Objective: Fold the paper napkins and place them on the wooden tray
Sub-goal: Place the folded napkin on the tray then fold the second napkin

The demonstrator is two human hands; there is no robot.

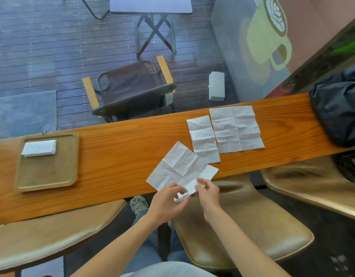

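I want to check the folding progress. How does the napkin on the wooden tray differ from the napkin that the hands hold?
The napkin on the wooden tray is folded into a small, thick rectangle; the held napkin is open and creased. The first lies flat in the wooden tray; the second is pinched at its near corner by the left hand and right hand. Both are white paper.

Both forearms are bare, with no sleeves, watch or rings visible on the left hand (166, 202) or right hand (208, 193). Below them are grey-blue trousers (150, 244) and one grey sneaker (139, 204).
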